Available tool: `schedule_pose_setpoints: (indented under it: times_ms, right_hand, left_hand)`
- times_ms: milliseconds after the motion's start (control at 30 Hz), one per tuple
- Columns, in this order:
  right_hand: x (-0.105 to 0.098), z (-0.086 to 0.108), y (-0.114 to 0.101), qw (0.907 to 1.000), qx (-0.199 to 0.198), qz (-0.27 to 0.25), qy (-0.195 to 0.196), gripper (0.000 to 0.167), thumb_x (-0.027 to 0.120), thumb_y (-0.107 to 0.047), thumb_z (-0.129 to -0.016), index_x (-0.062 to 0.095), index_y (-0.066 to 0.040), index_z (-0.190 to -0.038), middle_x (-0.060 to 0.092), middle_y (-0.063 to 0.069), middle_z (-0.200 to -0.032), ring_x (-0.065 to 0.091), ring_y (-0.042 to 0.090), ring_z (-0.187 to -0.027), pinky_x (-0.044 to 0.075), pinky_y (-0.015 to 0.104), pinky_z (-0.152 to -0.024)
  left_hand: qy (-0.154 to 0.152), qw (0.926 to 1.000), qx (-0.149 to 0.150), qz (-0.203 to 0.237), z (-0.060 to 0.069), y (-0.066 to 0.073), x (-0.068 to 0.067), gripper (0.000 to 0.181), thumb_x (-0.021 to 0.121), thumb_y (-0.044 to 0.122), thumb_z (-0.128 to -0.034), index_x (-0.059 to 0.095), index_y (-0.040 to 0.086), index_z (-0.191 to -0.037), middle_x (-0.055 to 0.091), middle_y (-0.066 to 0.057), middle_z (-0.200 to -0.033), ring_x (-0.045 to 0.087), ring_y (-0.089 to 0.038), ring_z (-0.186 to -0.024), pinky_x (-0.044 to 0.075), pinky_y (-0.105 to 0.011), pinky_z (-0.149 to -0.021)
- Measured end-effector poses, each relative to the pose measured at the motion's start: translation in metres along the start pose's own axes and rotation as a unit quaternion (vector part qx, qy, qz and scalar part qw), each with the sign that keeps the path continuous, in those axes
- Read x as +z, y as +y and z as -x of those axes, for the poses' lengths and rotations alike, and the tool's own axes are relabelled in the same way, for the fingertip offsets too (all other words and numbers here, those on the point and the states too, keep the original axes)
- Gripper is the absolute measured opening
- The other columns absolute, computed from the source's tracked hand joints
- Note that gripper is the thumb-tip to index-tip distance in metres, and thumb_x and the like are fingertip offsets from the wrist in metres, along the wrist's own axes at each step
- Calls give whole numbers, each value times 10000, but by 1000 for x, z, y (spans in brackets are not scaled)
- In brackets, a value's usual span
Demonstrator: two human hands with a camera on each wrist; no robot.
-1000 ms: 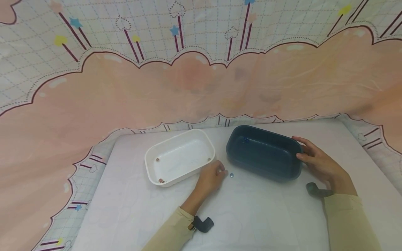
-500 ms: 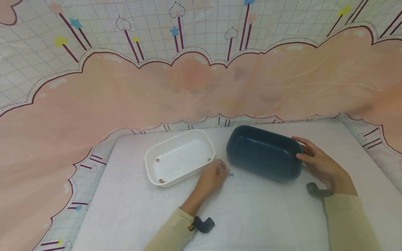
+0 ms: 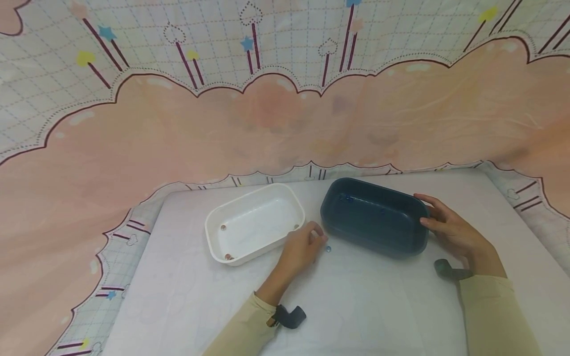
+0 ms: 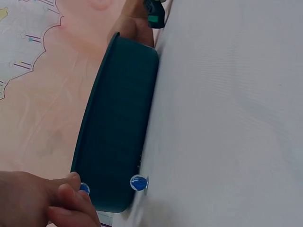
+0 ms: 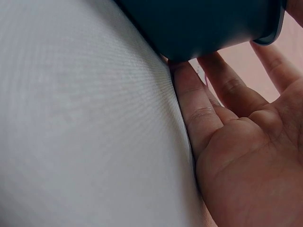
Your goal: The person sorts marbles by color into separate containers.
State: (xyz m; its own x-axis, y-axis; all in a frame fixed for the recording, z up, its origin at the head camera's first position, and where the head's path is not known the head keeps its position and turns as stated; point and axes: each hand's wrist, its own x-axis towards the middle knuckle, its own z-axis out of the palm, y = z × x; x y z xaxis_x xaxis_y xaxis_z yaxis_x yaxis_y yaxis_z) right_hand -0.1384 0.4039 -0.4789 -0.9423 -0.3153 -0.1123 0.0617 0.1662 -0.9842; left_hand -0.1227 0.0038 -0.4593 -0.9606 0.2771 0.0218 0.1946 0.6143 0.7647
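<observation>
In the left wrist view, my left hand [image 4: 52, 201] pinches a blue-streaked glass marble [image 4: 84, 188] at its fingertips. A second clear-and-blue marble [image 4: 138, 182] lies on the table beside the dark blue box [image 4: 116, 118]. From the head view, the left hand [image 3: 301, 247] is just off the near right corner of the white box [image 3: 240, 258]. My right hand [image 3: 458, 235] holds the right end of the dark blue box [image 3: 374, 240], thumb at the rim and fingers [image 5: 196, 104] against its outer wall. Small blue marbles [image 3: 349, 199] lie inside that box.
Several small brownish marbles [image 3: 223, 227] lie in the white box. A white cloth covers the table [image 3: 356, 306]. Behind it hangs a patterned pink and white curtain [image 3: 276, 128]. A dark wrist-worn device [image 3: 289, 317] sits on the left wrist, another [image 3: 450, 270] on the right.
My left hand has shifted slightly right and away from me, nearer the loose marble. Another small blue spot now shows on the dark box's floor. The right hand stays put.
</observation>
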Motion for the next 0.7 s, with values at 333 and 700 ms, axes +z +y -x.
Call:
schedule_pose_setpoints:
  times_ms: [333, 700]
  right_hand:
    - [-1, 1, 1, 10000, -41, 90, -13, 680, 528, -102, -1060, 211, -289, -1631, 86, 237, -1663, 314, 18, -1381, 23, 610, -1279]
    - [-1, 2, 0, 9997, -74, 238, -45, 677, 520, -110, -1066, 202, -297, -1633, 93, 216, -1668, 280, 55, -1422, 289, 174, -1154]
  left_hand:
    - [7, 10000, 26, 28, -5, 6, -1, 154, 625, 322, -1017, 667, 198, -1098, 575, 53, -576, 553, -112, -492, 534, -333, -643]
    - [-104, 9991, 42, 407, -10, 15, -5, 144, 621, 313, -1025, 639, 188, -1094, 593, 26, -638, 568, -122, -508, 432, -233, -457]
